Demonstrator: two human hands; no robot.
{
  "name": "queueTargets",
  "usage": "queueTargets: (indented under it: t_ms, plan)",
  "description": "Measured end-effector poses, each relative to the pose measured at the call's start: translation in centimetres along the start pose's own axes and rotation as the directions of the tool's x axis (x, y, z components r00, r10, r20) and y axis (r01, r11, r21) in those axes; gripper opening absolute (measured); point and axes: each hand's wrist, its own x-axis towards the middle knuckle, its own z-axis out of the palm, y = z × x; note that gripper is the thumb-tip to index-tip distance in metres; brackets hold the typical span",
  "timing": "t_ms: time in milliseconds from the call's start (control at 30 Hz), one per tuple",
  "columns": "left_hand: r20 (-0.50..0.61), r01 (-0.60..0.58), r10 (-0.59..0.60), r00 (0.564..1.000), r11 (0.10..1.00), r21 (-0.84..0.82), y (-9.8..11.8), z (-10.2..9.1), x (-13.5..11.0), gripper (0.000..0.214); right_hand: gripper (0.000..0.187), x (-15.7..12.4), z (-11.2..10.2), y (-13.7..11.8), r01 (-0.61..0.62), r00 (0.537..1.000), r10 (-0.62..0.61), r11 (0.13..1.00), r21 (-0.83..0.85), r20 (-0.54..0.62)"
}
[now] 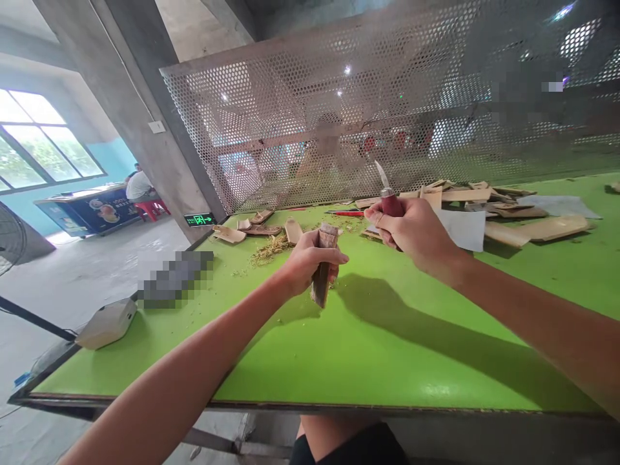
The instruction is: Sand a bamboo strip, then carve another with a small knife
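My left hand (310, 258) is closed around a short piece of bamboo (323, 271), held upright above the green table (378, 336). My right hand (411, 229) grips a knife with a dark red handle (390, 203); its short blade (380, 175) points up and away. The knife is held a little to the right of the bamboo piece and does not touch it. Shavings (271, 248) lie on the table just behind my left hand.
Cut bamboo pieces (508, 216) are piled at the back right on sheets of paper (462, 227), with more pieces (252, 229) at the back left. A red pen (346, 213) lies near the perforated metal screen (387, 110). A white box (107, 321) sits at the table's left edge.
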Motion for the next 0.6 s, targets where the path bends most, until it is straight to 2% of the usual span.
queueTargets:
  t_ms: [100,200,333,467,600]
  plan:
    - [0.067,0.032,-0.028,0.997,0.997,-0.064,0.2,0.0,0.0,0.027,0.019,0.5,-0.6,0.6,-0.043,0.998,0.035,0.991,-0.127,-0.060]
    - [0.076,0.034,-0.027,0.997,0.995,-0.089,0.3,-0.1,0.1,0.028,0.018,0.7,-0.6,1.0,-0.052,0.997,0.042,0.985,-0.164,-0.066]
    - [0.098,0.032,-0.017,0.995,0.989,-0.145,0.3,-0.4,0.1,0.032,0.014,0.5,-0.3,0.9,0.007,1.000,-0.007,0.981,-0.196,-0.004]
    - [0.183,0.066,-0.014,0.983,0.958,-0.280,0.4,-0.7,0.0,0.021,0.015,0.3,-0.1,0.9,0.034,0.998,-0.024,0.980,-0.196,0.052]
    - [0.211,0.110,-0.040,0.977,0.936,-0.335,0.3,-0.8,0.2,0.035,0.019,0.3,-0.1,1.5,0.086,0.991,-0.062,0.975,-0.206,0.120]
